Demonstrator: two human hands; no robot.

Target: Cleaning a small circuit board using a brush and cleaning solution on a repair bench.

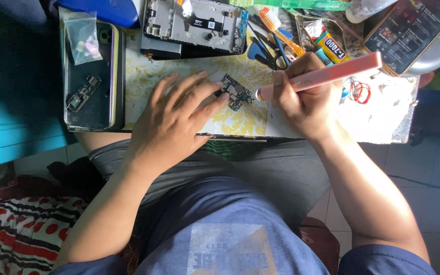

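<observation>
Both grips beside circuit board [236, 91] (touching)

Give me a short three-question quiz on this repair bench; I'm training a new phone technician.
1. True or false: the left hand presses on the small dark circuit board.
2. Which tool does the right hand hold? A) blue-handled scissors B) pink pen-shaped tool C) orange toothbrush
3. What lies on the phone in the clear case at the left?

Key: 1 true; 2 B; 3 a small plastic bag and a narrow circuit part.
</observation>
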